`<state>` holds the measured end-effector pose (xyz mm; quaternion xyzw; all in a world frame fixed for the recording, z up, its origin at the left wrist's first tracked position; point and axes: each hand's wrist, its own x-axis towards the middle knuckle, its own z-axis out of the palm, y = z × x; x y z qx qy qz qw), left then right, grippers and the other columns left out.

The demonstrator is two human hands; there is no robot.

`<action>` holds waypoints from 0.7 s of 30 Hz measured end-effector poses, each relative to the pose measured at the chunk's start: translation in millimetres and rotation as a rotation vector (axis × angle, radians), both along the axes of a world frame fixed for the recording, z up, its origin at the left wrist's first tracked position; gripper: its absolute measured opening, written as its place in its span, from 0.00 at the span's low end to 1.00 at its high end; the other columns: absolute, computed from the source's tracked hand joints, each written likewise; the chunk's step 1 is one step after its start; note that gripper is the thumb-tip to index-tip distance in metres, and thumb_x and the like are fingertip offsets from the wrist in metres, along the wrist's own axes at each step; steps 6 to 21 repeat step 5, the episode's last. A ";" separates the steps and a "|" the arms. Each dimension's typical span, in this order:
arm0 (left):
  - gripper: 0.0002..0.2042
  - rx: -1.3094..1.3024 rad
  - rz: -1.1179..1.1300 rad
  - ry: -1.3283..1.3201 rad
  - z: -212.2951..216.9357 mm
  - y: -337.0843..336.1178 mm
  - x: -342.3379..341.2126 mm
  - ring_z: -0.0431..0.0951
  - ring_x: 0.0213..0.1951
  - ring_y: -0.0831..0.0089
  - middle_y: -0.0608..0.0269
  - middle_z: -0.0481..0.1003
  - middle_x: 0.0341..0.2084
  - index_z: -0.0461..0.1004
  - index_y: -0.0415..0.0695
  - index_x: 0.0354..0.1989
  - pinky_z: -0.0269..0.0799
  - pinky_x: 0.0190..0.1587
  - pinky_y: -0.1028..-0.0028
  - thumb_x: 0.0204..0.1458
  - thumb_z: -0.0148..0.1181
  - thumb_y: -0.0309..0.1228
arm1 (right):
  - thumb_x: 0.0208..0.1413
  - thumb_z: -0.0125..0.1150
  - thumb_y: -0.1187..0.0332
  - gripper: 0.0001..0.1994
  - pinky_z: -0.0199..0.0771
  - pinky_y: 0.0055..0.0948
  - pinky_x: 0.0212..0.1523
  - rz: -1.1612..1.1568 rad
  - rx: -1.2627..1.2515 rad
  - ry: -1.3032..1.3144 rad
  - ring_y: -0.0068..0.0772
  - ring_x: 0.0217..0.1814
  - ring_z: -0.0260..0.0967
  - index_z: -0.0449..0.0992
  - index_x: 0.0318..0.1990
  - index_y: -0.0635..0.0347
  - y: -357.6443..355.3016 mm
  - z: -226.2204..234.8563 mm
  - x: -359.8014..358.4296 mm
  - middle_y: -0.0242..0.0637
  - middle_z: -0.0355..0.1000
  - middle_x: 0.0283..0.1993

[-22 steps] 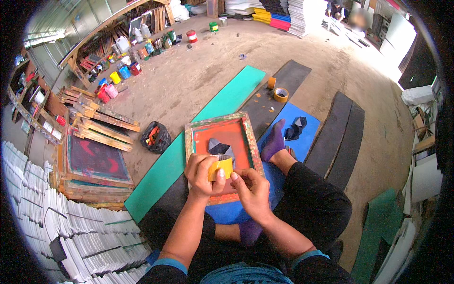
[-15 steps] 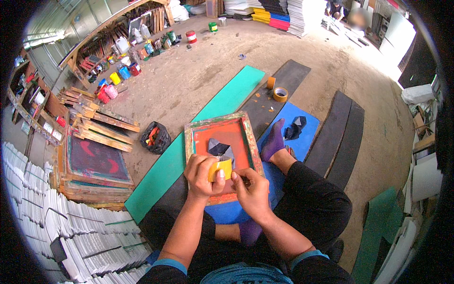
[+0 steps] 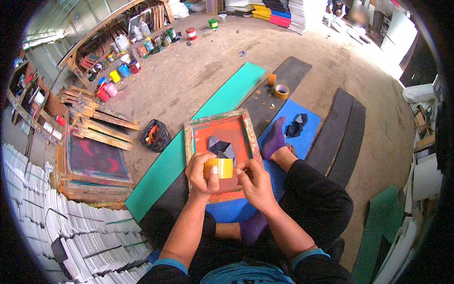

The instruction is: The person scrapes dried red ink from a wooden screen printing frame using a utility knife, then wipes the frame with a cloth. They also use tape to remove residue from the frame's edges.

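A roll of yellow packing tape [image 3: 224, 169] is held over the frame by my left hand [image 3: 200, 176], its thumb pressed on the outer face and the fingers behind. Right beside the roll, my right hand [image 3: 256, 182] is closed in a pinch, thumb against forefinger. What lies in that pinch is too small to make out; it may be the tape's loose end. Below both hands rests a wooden screen-printing frame [image 3: 190, 142] with an orange-red mesh. A folded dark grey cloth piece [image 3: 221, 147] lies on the mesh, partly hidden by the tape.
Two more tape rolls [image 3: 281, 92] sit on a dark foam strip [image 3: 294, 71], beside a long green strip [image 3: 231, 87]. Dark scraps [image 3: 296, 125] lie on a blue sheet [image 3: 302, 111] near my foot. Stacked frames [image 3: 94, 161] and a black bag [image 3: 155, 136] are left.
My left hand has tilted the tape roll, so its outer face shows more squarely. My right hand has shifted slightly right and up, staying pinched near the roll's edge.
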<state>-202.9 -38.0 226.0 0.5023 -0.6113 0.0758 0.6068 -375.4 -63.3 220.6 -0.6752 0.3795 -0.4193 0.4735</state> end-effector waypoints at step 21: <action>0.20 0.068 -0.132 0.038 -1.9 -1.3 1.5 0.76 0.28 0.57 0.51 0.76 0.29 0.75 0.36 0.37 0.71 0.32 0.64 0.56 0.51 0.45 | 0.61 0.62 0.67 0.23 0.76 0.26 0.38 0.335 0.130 -0.159 0.24 0.38 0.74 0.67 0.60 0.68 -17.7 2.3 -6.5 0.39 0.73 0.47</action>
